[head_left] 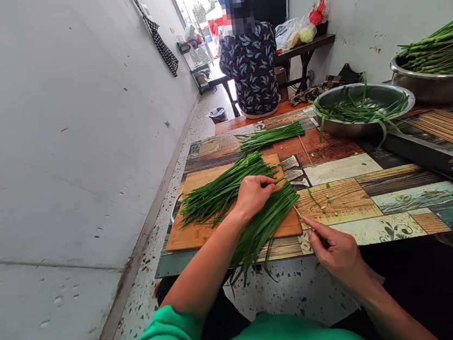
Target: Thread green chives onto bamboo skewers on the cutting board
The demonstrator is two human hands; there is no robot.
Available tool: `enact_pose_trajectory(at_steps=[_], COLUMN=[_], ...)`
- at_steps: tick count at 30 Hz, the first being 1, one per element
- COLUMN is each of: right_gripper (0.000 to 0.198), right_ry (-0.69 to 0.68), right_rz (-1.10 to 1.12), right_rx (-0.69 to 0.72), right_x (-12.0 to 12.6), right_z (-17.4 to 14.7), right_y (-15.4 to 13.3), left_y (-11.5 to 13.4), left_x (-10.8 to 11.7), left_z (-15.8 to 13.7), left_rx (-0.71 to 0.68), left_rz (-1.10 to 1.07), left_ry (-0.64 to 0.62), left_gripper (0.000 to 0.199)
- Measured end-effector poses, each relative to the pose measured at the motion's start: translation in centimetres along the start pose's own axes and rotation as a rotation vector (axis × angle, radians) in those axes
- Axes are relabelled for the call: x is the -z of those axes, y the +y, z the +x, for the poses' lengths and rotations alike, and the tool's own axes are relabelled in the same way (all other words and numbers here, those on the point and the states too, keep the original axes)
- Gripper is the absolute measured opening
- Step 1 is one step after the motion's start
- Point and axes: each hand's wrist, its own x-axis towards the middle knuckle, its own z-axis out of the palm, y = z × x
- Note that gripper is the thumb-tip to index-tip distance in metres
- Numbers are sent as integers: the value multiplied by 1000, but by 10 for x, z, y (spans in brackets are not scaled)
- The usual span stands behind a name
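My left hand is over the wooden cutting board, its fingertips pinched at the cut ends of garlic chives. One pile of chives lies across the board beyond that hand. A nearer bunch of chives hangs its leaf tips over the table's front edge. To the right of the board, my right hand is closed around a thin bamboo skewer. Its tip points at the end of the nearer bunch. Whether the skewer touches or enters a stalk, I cannot tell.
Farther back lies another chive bunch with a skewer end sticking out. At right are a steel bowl with chive scraps, a large knife, loose skewers and a pot of skewered chives. A person sits ahead, back turned.
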Motion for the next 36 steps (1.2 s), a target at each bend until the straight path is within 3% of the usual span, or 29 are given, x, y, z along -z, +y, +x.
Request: enact_pose_trajectory(at_steps=[22,36], right_gripper=[32,32], right_ry=[9,-1], right_rz=[-6,-9], right_rx=[27,14], right_x=[0,0], right_z=[-1,-3], right_y=[0,2], left_y=[-3,-4], left_x=[-4,-5], left_z=[-1,-3], left_rx=[31,-33], left_rz=[-77,-97], left_ry=[12,14], left_gripper=[23,18])
